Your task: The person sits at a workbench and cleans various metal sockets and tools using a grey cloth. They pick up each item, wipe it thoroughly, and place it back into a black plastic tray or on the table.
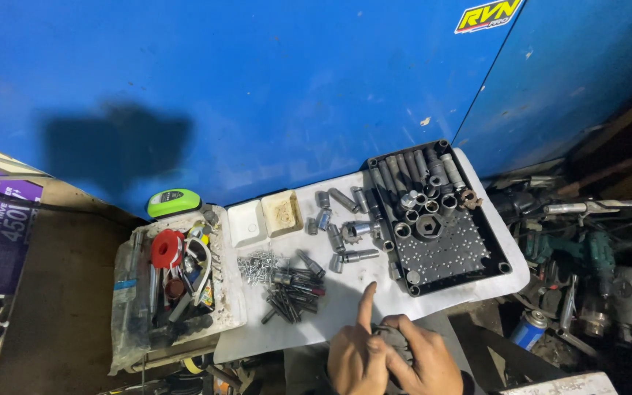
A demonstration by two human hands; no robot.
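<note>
- a shallow tray is sitting at the left of the bench, crowded with hand tools and a red tape roll; a green tape measure is lying just beyond it, against the blue panel.
- near the middle, a loose heap of small screws is lying beside a pile of dark driver bits, with two small square boxes standing farther back.
- the left hand is working at the near edge of the bench, its forefinger pointing out over the white surface while the other fingers are curling in against a dark object.
- that dark object is sitting between both hands, mostly hidden, so i cannot tell what it is; it is looking compact and rigid, probably metal or hard plastic, so likely stiff and not fragile, and a grip around its sides with both palms seems to be suiting it.
- the right hand is clasping the same object from the right, fingers wrapping over its top.
- farther back, loose steel sockets are lying about; these are looking heavy for their bulk and smooth, likely to roll.
- on the right, a black socket tray is holding more sockets upright.
- off the bench, far right, a power drill is lying among clutter.
</note>
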